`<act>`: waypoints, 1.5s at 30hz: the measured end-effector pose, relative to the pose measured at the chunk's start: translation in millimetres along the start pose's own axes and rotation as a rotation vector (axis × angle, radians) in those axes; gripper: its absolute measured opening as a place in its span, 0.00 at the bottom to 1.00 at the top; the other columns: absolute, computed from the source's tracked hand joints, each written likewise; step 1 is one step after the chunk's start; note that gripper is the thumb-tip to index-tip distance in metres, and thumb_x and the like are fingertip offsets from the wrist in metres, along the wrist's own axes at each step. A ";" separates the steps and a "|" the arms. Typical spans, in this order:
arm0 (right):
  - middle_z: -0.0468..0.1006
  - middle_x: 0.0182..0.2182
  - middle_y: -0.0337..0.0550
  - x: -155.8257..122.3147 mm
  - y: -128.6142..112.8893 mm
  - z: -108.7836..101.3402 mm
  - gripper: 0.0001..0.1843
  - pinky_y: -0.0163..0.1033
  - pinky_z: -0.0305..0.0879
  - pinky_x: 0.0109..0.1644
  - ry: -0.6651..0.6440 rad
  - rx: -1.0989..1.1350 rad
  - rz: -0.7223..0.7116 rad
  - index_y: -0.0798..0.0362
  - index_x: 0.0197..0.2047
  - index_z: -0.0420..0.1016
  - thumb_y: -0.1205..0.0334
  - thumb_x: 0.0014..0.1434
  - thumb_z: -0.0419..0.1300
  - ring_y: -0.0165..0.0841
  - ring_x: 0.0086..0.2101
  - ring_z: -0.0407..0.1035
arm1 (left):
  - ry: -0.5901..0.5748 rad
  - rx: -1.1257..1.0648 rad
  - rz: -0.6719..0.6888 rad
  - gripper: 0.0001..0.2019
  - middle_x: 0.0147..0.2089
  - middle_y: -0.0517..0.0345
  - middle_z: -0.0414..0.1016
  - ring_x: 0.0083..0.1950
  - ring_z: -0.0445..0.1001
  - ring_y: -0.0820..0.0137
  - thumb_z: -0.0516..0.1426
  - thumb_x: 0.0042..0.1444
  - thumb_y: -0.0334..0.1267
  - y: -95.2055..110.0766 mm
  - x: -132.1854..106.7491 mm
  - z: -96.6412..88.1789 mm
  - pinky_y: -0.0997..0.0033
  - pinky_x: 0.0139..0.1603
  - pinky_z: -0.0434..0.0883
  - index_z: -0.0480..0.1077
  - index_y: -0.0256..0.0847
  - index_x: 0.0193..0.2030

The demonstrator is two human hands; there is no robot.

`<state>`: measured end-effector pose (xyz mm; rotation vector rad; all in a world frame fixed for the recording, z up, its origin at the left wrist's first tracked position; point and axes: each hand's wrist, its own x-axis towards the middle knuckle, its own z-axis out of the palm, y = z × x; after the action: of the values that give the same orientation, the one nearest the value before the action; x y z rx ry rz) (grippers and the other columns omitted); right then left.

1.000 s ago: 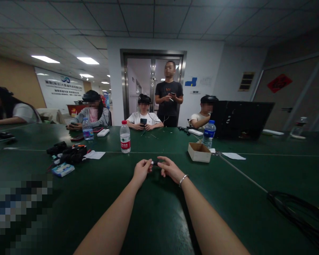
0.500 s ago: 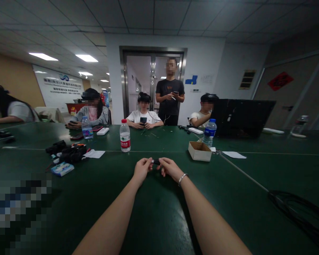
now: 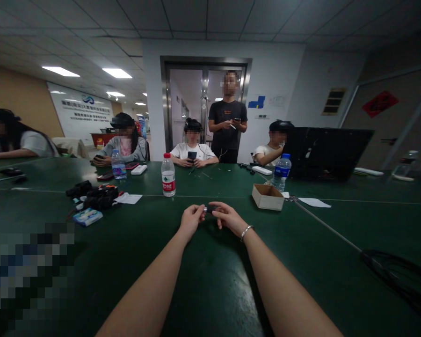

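Between my two hands is a small black piece with a silver end [image 3: 209, 210], held above the green table [image 3: 210, 276]; its exact kind is too small to make out. My left hand [image 3: 191, 222] pinches it at the silver end with thumb and fingertips. On the black end, my right hand [image 3: 230, 219] has its thumb and index finger around the piece, the other fingers curled below. A silver bracelet [image 3: 246, 233] circles my right wrist.
Beyond my hands stand a red-capped bottle [image 3: 168, 177], an open box [image 3: 267, 197] and a blue-capped bottle [image 3: 281, 173]. Black gear [image 3: 100, 197] and a blue packet [image 3: 87, 216] lie left. Coiled cable [image 3: 396, 276] lies right, a monitor [image 3: 331, 152] behind. Several people are across the table.
My right index finger has lifted and straightened a little over the black end. Both hands stay together at the piece. The whole view has shifted slightly.
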<state>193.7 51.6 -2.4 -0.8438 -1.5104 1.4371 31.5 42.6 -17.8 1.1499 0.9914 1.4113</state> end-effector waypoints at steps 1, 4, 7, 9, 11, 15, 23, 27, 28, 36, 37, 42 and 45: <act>0.72 0.28 0.38 -0.2 -0.1 -0.1 0.20 0.27 0.63 0.17 0.004 0.005 0.006 0.51 0.47 0.67 0.61 0.51 0.63 0.23 0.16 0.63 | 0.003 0.001 0.002 0.21 0.27 0.57 0.69 0.27 0.67 0.75 0.62 0.40 0.53 0.5 -0.7 0.2 0.76 0.28 0.65 0.69 0.34 0.31; 0.74 0.26 0.41 0.4 0.6 0.1 0.16 0.27 0.60 0.15 0.033 -0.041 0.050 0.56 0.44 0.67 0.56 0.56 0.58 0.23 0.14 0.62 | 0.015 -0.003 0.010 0.21 0.25 0.58 0.68 0.26 0.66 0.75 0.62 0.39 0.53 1.8 -2.1 1.9 0.76 0.28 0.65 0.69 0.34 0.29; 0.73 0.24 0.41 0.8 1.6 -0.1 0.15 0.26 0.59 0.14 0.034 -0.054 0.038 0.57 0.42 0.68 0.55 0.57 0.58 0.22 0.13 0.60 | 0.014 -0.007 0.018 0.21 0.24 0.59 0.68 0.25 0.65 0.76 0.62 0.39 0.53 1.9 -2.3 2.9 0.77 0.27 0.64 0.69 0.34 0.29; 0.73 0.26 0.38 0.2 1.6 -0.4 0.17 0.26 0.60 0.15 0.020 -0.020 0.001 0.54 0.45 0.68 0.58 0.52 0.62 0.22 0.14 0.62 | 0.010 -0.011 0.022 0.21 0.25 0.59 0.68 0.25 0.65 0.76 0.62 0.39 0.53 1.8 -2.3 2.9 0.77 0.27 0.64 0.69 0.33 0.29; 0.73 0.27 0.37 -0.4 1.2 -0.2 0.21 0.26 0.62 0.16 0.023 -0.002 -0.009 0.53 0.47 0.67 0.60 0.50 0.65 0.22 0.15 0.63 | 0.012 -0.010 0.022 0.22 0.25 0.58 0.68 0.25 0.66 0.76 0.62 0.39 0.53 2.0 -2.6 2.8 0.76 0.27 0.64 0.69 0.33 0.30; 0.74 0.24 0.41 -0.3 0.3 1.1 0.15 0.27 0.60 0.15 0.063 -0.042 0.049 0.56 0.43 0.68 0.55 0.56 0.58 0.23 0.14 0.62 | 0.020 -0.014 0.017 0.21 0.25 0.58 0.68 0.26 0.66 0.76 0.62 0.39 0.53 3.3 -3.7 3.0 0.76 0.27 0.64 0.69 0.34 0.29; 0.72 0.27 0.38 -1.4 0.1 -1.1 0.18 0.27 0.61 0.16 0.036 0.036 0.002 0.53 0.46 0.68 0.60 0.52 0.63 0.22 0.15 0.63 | 0.013 -0.004 0.001 0.22 0.26 0.57 0.68 0.26 0.66 0.76 0.62 0.38 0.53 0.3 -1.0 1.1 0.76 0.28 0.65 0.70 0.34 0.30; 0.73 0.24 0.40 -0.1 2.1 -1.6 0.14 0.26 0.59 0.14 0.063 0.002 0.030 0.56 0.43 0.68 0.56 0.56 0.59 0.22 0.14 0.61 | 0.011 0.011 0.011 0.22 0.26 0.57 0.69 0.26 0.66 0.76 0.62 0.39 0.53 -0.2 -1.1 0.2 0.76 0.27 0.64 0.70 0.34 0.31; 0.72 0.24 0.39 -0.3 2.1 -1.9 0.14 0.26 0.59 0.15 0.055 0.011 0.022 0.56 0.43 0.69 0.57 0.55 0.59 0.22 0.14 0.61 | 0.006 0.013 0.010 0.22 0.26 0.57 0.69 0.26 0.66 0.76 0.62 0.39 0.53 0.2 -1.5 0.2 0.76 0.27 0.64 0.70 0.34 0.31; 0.72 0.26 0.39 -2.7 -1.6 -1.4 0.16 0.27 0.60 0.16 0.063 0.051 0.038 0.55 0.44 0.68 0.59 0.53 0.61 0.23 0.15 0.62 | 0.019 -0.003 0.018 0.21 0.25 0.58 0.68 0.26 0.66 0.76 0.62 0.39 0.52 0.0 -1.1 2.0 0.76 0.28 0.65 0.69 0.34 0.30; 0.72 0.25 0.40 -2.4 -1.5 -1.1 0.14 0.27 0.59 0.15 0.067 0.037 0.040 0.56 0.43 0.68 0.58 0.54 0.60 0.23 0.15 0.61 | 0.023 -0.005 0.019 0.21 0.25 0.58 0.68 0.26 0.66 0.76 0.62 0.39 0.53 -1.3 -0.3 1.8 0.76 0.28 0.65 0.69 0.34 0.30; 0.68 0.26 0.35 -4.0 -1.7 -0.8 0.17 0.27 0.61 0.17 0.040 0.064 -0.014 0.53 0.43 0.69 0.60 0.49 0.64 0.22 0.17 0.62 | -0.004 0.019 0.016 0.21 0.27 0.56 0.70 0.27 0.67 0.75 0.62 0.40 0.53 -5.9 2.2 -1.1 0.76 0.29 0.66 0.70 0.34 0.31; 0.66 0.28 0.35 -6.0 -2.7 -1.1 0.19 0.28 0.63 0.19 0.030 0.099 -0.026 0.51 0.43 0.69 0.62 0.47 0.66 0.22 0.19 0.63 | 0.002 0.045 0.016 0.21 0.27 0.55 0.70 0.27 0.68 0.74 0.61 0.41 0.53 -4.9 1.7 -1.5 0.75 0.28 0.67 0.70 0.34 0.30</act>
<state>197.3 46.3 -0.6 -0.7802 -1.4112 1.4612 30.9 45.0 -22.6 1.1918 1.0219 1.4101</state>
